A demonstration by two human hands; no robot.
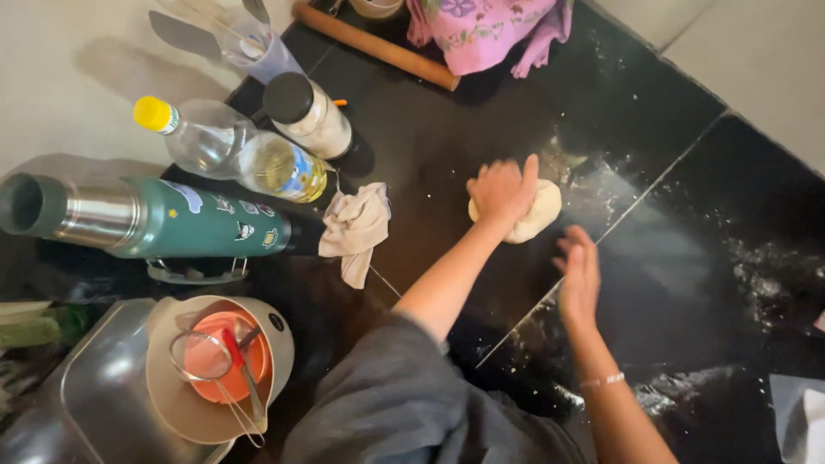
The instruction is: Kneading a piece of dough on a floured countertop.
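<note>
A pale lump of dough [537, 215] lies on the black countertop [430, 146], which is dusted with flour. My left hand [503, 191], on the arm in a grey sleeve, presses down on the dough with its fingers curled over the top. My right hand [580, 275], with a thin bracelet at the wrist, hovers just beside the dough on the near right. Its fingers are spread, it holds nothing, and it looks slightly blurred.
At the far edge lie a wooden rolling pin [378, 47] and a pink cloth [485, 30]. On the left stand a yellow-capped oil bottle [232, 155], a black-lidded jar [305, 112], a green flask [146, 219], a crumpled rag [354, 228] and a bowl with a strainer [219, 365]. Loose flour [765, 283] is scattered at the right.
</note>
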